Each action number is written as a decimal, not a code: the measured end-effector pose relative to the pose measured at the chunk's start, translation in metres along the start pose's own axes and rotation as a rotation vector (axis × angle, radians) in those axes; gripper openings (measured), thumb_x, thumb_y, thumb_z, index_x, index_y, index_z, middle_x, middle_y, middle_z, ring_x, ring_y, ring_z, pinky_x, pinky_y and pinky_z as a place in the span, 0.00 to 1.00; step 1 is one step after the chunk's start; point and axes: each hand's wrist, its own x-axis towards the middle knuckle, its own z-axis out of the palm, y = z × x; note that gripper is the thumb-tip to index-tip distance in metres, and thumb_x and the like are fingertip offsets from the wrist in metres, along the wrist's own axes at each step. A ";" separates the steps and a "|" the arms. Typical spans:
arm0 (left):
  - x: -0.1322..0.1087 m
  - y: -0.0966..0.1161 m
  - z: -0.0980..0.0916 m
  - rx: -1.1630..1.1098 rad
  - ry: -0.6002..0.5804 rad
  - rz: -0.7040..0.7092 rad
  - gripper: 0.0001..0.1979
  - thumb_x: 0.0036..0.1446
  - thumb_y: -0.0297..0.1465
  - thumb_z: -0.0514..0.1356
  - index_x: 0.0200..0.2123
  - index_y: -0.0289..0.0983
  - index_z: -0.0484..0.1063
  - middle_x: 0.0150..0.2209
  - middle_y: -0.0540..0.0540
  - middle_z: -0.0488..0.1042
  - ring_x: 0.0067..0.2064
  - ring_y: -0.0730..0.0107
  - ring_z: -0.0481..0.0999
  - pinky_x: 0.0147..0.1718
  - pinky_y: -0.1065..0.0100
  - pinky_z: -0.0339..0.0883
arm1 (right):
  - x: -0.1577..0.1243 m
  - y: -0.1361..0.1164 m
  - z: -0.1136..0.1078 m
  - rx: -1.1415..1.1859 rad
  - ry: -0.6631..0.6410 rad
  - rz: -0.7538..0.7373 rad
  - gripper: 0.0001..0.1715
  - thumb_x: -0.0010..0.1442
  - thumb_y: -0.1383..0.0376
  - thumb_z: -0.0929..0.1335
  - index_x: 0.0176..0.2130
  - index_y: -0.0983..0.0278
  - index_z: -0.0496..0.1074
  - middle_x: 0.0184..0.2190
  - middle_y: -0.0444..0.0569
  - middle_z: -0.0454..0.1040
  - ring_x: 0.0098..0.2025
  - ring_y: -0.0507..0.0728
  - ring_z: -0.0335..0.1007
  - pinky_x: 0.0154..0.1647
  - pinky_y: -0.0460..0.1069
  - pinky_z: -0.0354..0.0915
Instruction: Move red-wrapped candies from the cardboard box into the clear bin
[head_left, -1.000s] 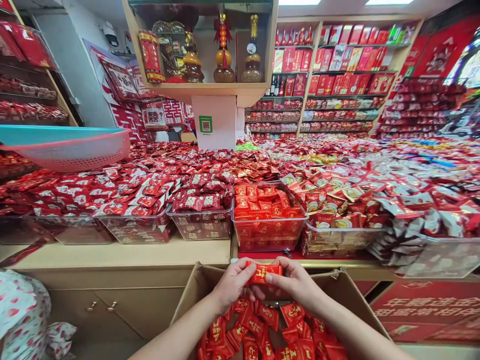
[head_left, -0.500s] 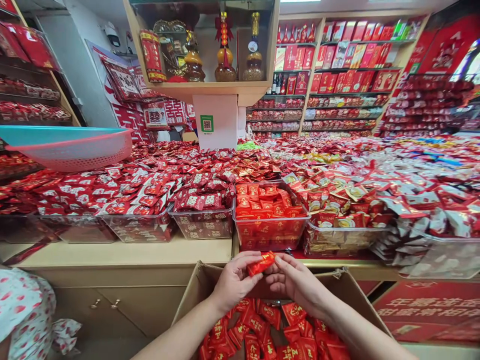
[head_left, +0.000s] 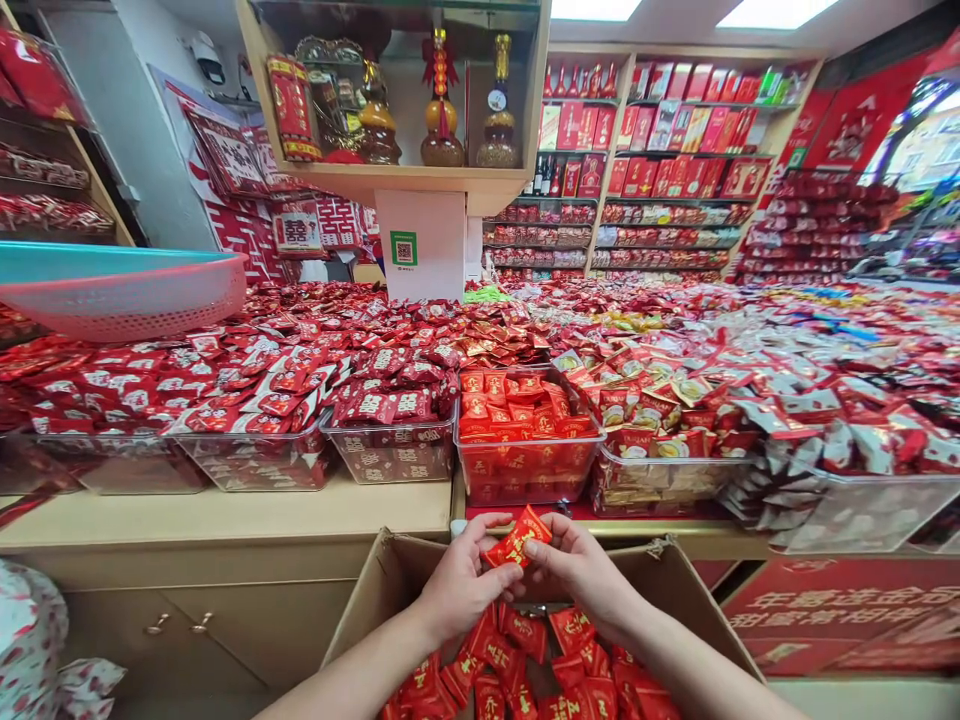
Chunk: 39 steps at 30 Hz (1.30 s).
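Observation:
A small red candy packet [head_left: 519, 540] with gold lettering is held between both hands, above an open cardboard box [head_left: 367, 590]. My left hand [head_left: 466, 570] pinches its left side, thumb below and fingers behind. My right hand [head_left: 581, 560] grips the right side, with the thumb pressed on the printed face. Many loose red packets [head_left: 517, 655] of the same look lie inside the box below my wrists. Just beyond the hands, a clear plastic bin [head_left: 525, 470] on the counter holds neat rows of matching red packets.
Several clear bins of other wrapped sweets [head_left: 390, 440] line the counter's front edge [head_left: 225, 515]. A pink and blue basket [head_left: 120, 300] rests on sweets at left. A display cabinet [head_left: 390, 180] overhangs the middle. Patterned fabric [head_left: 30, 640] shows at lower left.
The packet has been turned so its lettered face shows. My right hand has closed in, its thumb now over the packet's front. The view has shifted slightly to the right.

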 end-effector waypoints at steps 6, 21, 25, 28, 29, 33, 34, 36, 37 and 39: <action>-0.002 -0.001 -0.005 0.124 -0.056 0.003 0.24 0.46 0.32 0.59 0.47 0.39 0.58 0.25 0.51 0.67 0.24 0.74 0.68 0.20 0.73 0.64 | 0.000 -0.002 0.000 -0.100 0.050 -0.072 0.17 0.42 0.58 0.70 0.27 0.66 0.63 0.21 0.42 0.68 0.22 0.48 0.61 0.22 0.43 0.57; -0.002 0.003 -0.014 0.352 -0.070 0.113 0.20 0.50 0.39 0.53 0.45 0.36 0.64 0.28 0.48 0.71 0.24 0.73 0.68 0.23 0.73 0.63 | -0.003 0.003 0.014 0.024 -0.013 -0.095 0.21 0.40 0.58 0.71 0.32 0.65 0.63 0.28 0.46 0.70 0.32 0.54 0.67 0.36 0.50 0.62; 0.001 0.006 -0.026 0.471 0.028 0.193 0.16 0.51 0.38 0.52 0.41 0.37 0.67 0.25 0.49 0.70 0.23 0.75 0.67 0.23 0.74 0.61 | -0.001 0.000 0.010 -0.089 -0.024 -0.131 0.20 0.42 0.58 0.70 0.33 0.64 0.63 0.29 0.45 0.70 0.33 0.54 0.66 0.37 0.50 0.62; 0.003 0.006 -0.035 0.432 0.139 0.138 0.15 0.51 0.38 0.51 0.39 0.37 0.66 0.22 0.50 0.69 0.19 0.76 0.66 0.20 0.74 0.60 | 0.000 0.003 0.005 -0.167 -0.056 -0.145 0.18 0.44 0.57 0.69 0.32 0.64 0.63 0.29 0.46 0.70 0.33 0.54 0.66 0.36 0.50 0.62; 0.004 0.007 -0.038 0.427 0.172 0.133 0.15 0.50 0.38 0.52 0.38 0.36 0.67 0.22 0.50 0.69 0.19 0.76 0.67 0.20 0.74 0.60 | -0.001 0.004 0.005 -0.197 -0.071 -0.147 0.17 0.45 0.57 0.69 0.32 0.64 0.64 0.29 0.46 0.70 0.32 0.54 0.66 0.35 0.49 0.62; 0.008 0.007 -0.046 0.406 0.243 0.137 0.14 0.49 0.38 0.53 0.35 0.36 0.67 0.21 0.51 0.69 0.20 0.75 0.67 0.20 0.74 0.61 | -0.007 0.001 0.009 -0.360 -0.147 -0.178 0.14 0.49 0.57 0.66 0.31 0.66 0.66 0.28 0.46 0.69 0.32 0.53 0.64 0.34 0.48 0.61; 0.010 0.007 -0.047 0.403 0.241 0.123 0.13 0.49 0.38 0.53 0.35 0.36 0.67 0.21 0.51 0.68 0.19 0.76 0.67 0.20 0.74 0.60 | -0.008 -0.006 0.011 -0.396 -0.153 -0.200 0.13 0.50 0.57 0.65 0.31 0.66 0.66 0.28 0.46 0.69 0.32 0.53 0.64 0.34 0.47 0.61; 0.012 0.004 -0.050 0.406 0.227 0.094 0.13 0.49 0.37 0.53 0.33 0.35 0.67 0.20 0.52 0.68 0.19 0.76 0.66 0.20 0.74 0.60 | -0.006 -0.029 0.012 -0.465 -0.111 -0.284 0.12 0.52 0.58 0.63 0.32 0.65 0.65 0.29 0.46 0.68 0.32 0.53 0.63 0.33 0.47 0.60; 0.013 0.003 -0.051 0.408 0.219 0.088 0.12 0.49 0.37 0.53 0.33 0.35 0.67 0.20 0.52 0.68 0.19 0.76 0.66 0.20 0.74 0.60 | -0.003 -0.045 0.011 -0.505 -0.058 -0.346 0.12 0.53 0.58 0.62 0.33 0.64 0.64 0.29 0.46 0.68 0.31 0.52 0.63 0.32 0.46 0.60; 0.015 0.000 -0.053 0.405 0.208 0.096 0.12 0.49 0.37 0.53 0.33 0.35 0.67 0.20 0.52 0.67 0.19 0.76 0.66 0.20 0.74 0.59 | 0.011 -0.082 0.004 -0.622 0.085 -0.495 0.11 0.53 0.58 0.62 0.35 0.63 0.62 0.27 0.45 0.67 0.29 0.52 0.62 0.29 0.46 0.59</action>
